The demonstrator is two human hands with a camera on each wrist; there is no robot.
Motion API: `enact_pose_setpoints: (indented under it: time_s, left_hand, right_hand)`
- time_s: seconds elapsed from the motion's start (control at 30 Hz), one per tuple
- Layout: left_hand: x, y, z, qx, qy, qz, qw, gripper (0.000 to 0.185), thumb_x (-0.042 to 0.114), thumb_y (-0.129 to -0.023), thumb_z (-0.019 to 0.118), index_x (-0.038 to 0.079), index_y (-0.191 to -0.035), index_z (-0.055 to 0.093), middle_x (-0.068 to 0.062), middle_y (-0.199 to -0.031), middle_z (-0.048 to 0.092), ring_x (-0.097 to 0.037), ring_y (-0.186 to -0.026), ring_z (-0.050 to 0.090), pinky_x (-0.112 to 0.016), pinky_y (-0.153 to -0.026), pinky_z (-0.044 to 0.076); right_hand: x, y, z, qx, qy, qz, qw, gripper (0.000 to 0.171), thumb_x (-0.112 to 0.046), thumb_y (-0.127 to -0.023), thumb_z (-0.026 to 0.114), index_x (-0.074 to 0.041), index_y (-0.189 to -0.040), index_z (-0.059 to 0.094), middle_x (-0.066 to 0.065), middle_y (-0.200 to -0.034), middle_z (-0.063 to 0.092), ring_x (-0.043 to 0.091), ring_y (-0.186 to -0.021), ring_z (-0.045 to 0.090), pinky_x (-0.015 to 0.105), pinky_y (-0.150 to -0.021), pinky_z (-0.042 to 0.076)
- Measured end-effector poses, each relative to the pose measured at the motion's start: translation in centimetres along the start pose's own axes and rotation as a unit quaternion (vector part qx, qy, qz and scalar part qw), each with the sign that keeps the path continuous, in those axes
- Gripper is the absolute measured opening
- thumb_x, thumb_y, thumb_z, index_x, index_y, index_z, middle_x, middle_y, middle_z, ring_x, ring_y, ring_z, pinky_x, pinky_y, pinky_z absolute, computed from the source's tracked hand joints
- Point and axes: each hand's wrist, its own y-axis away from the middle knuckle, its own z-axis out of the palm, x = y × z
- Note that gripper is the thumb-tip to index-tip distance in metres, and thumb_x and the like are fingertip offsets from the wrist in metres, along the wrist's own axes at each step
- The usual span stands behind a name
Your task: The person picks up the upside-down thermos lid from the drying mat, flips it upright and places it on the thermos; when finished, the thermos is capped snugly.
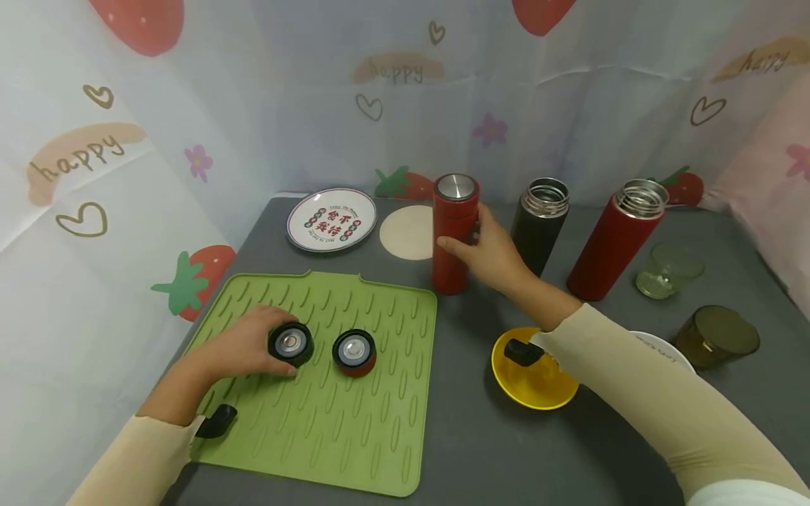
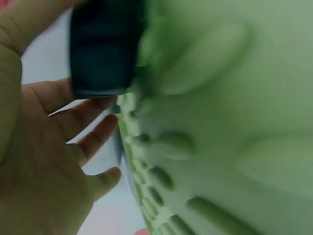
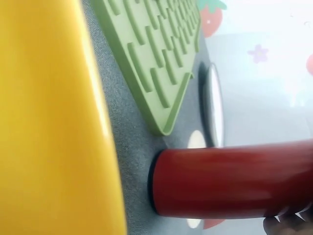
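My left hand (image 1: 253, 342) pinches a black flask lid (image 1: 290, 341) between thumb and fingers over the green drying mat (image 1: 380, 450). The lid's metal inside faces up; in the left wrist view its dark side (image 2: 103, 54) appears close to the mat. Beside it on the mat sits a red flask lid (image 1: 354, 350), also inside up. With my right hand (image 1: 490, 253) I grip a red thermos flask (image 1: 451, 256), which stands upright on the grey table with its silver-topped lid on. The right wrist view shows the flask's lower body (image 3: 220, 183) and base.
An uncapped black flask (image 1: 538, 228) and an uncapped red flask (image 1: 610, 249) stand right of my right hand. A clear glass (image 1: 667, 270), a brown glass (image 1: 715, 337), a yellow dish (image 1: 534, 386) and a partly hidden white dish (image 1: 664, 348) lie nearer. A printed plate (image 1: 332, 221) and round coaster (image 1: 408, 233) lie behind.
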Motion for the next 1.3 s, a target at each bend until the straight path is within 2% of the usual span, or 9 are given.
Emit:
enact_pose_setpoints:
  time_s: [0.2, 0.37, 0.63, 0.73, 0.8, 0.93, 1.1, 1.2, 1.3]
  left_hand:
    - [1.0, -1.7, -0.8, 0.026, 0.009, 0.022, 0.9994, 0.074, 0.03, -0.068, 0.089, 0.002, -0.129, 0.057, -0.016, -0.127, 0.055, -0.037, -0.121, 0.044, -0.056, -0.094, 0.04]
    - [6.5, -4.6, -2.6, 0.094, -0.019, 0.11, 0.9892, 0.072, 0.031, -0.067, 0.089, 0.005, -0.127, 0.058, -0.008, -0.122, 0.055, -0.027, -0.117, 0.045, -0.049, -0.096, 0.039]
    - [16.5, -9.9, -1.0, 0.223, -0.111, 0.321, 0.9137, 0.069, 0.031, -0.065, 0.087, 0.003, -0.121, 0.06, -0.008, -0.116, 0.056, -0.026, -0.113, 0.046, -0.049, -0.11, 0.025]
    - [18.7, -11.0, 0.0, 0.232, -0.121, 0.349, 0.8996, 0.071, 0.035, -0.068, 0.087, 0.005, -0.126, 0.059, -0.009, -0.12, 0.054, -0.026, -0.116, 0.046, -0.051, -0.112, 0.022]
    - [19.6, -11.5, 0.5, 0.222, -0.098, 0.331, 0.912, 0.079, 0.046, -0.071, 0.084, 0.006, -0.132, 0.056, -0.008, -0.125, 0.054, -0.024, -0.119, 0.045, -0.047, -0.111, 0.025]
    - [20.7, -12.0, 1.6, 0.129, 0.096, 0.194, 0.9677, 0.08, 0.063, -0.08, 0.068, 0.011, -0.138, 0.052, -0.001, -0.125, 0.057, -0.016, -0.112, 0.053, -0.034, -0.096, 0.043]
    - [22.6, -13.6, 2.1, 0.038, 0.36, 0.082, 0.9286, 0.05, 0.051, -0.087, 0.066, 0.012, -0.118, 0.065, -0.001, -0.098, 0.065, -0.018, -0.087, 0.06, -0.033, -0.074, 0.049]
    - [24.1, -14.8, 1.6, 0.065, 0.387, 0.103, 0.9142, 0.049, 0.043, -0.084, 0.074, 0.014, -0.122, 0.064, 0.003, -0.107, 0.065, -0.015, -0.094, 0.062, -0.031, -0.078, 0.051]
    - [25.8, -16.0, 0.8, 0.142, 0.333, 0.151, 0.9197, 0.061, 0.042, -0.081, 0.078, 0.016, -0.133, 0.057, 0.007, -0.12, 0.059, -0.009, -0.104, 0.058, -0.026, -0.087, 0.049]
  right_hand:
    - [0.2, 1.8, -1.1, -0.049, 0.053, -0.013, 0.997, 0.108, -0.042, -0.085, 0.075, -0.018, -0.157, -0.001, 0.009, -0.157, 0.026, 0.031, -0.135, 0.039, 0.047, -0.103, 0.039]
    - [-0.7, 5.3, -1.8, -0.053, 0.111, -0.021, 0.992, 0.103, -0.051, -0.084, 0.072, -0.015, -0.157, 0.01, 0.007, -0.157, 0.026, 0.032, -0.131, 0.044, 0.047, -0.101, 0.041]
    - [-1.1, 7.7, -0.8, -0.124, 0.035, -0.037, 0.991, 0.076, -0.054, -0.085, 0.069, -0.01, -0.143, 0.046, 0.004, -0.129, 0.059, 0.022, -0.116, 0.058, 0.042, -0.096, 0.047]
    - [-0.7, 8.2, -0.8, -0.126, 0.019, -0.028, 0.991, 0.065, -0.048, -0.086, 0.071, -0.011, -0.137, 0.052, 0.003, -0.121, 0.064, 0.021, -0.108, 0.063, 0.039, -0.09, 0.051]
    - [-0.3, 8.7, -1.0, -0.106, 0.018, -0.031, 0.994, 0.057, -0.041, -0.086, 0.074, -0.011, -0.131, 0.056, 0.003, -0.117, 0.065, 0.02, -0.103, 0.065, 0.038, -0.086, 0.053]
    - [0.2, 9.6, -1.9, -0.029, 0.038, -0.075, 0.996, 0.045, -0.024, -0.084, 0.079, -0.01, -0.122, 0.061, 0.004, -0.111, 0.067, 0.021, -0.098, 0.067, 0.04, -0.083, 0.054]
    - [0.7, 10.1, -3.5, 0.056, 0.112, -0.203, 0.971, 0.045, -0.006, -0.077, 0.083, -0.01, -0.116, 0.063, 0.001, -0.11, 0.064, 0.017, -0.097, 0.063, 0.036, -0.085, 0.052]
    - [1.2, 9.9, -5.1, 0.105, 0.148, -0.257, 0.949, 0.057, 0.001, -0.07, 0.086, -0.006, -0.12, 0.06, 0.005, -0.113, 0.061, 0.02, -0.099, 0.058, 0.034, -0.087, 0.049]
    - [2.0, 9.4, -6.8, 0.154, 0.178, -0.256, 0.938, 0.072, 0.001, -0.067, 0.088, -0.001, -0.128, 0.052, 0.014, -0.121, 0.055, 0.027, -0.105, 0.054, 0.04, -0.09, 0.047]
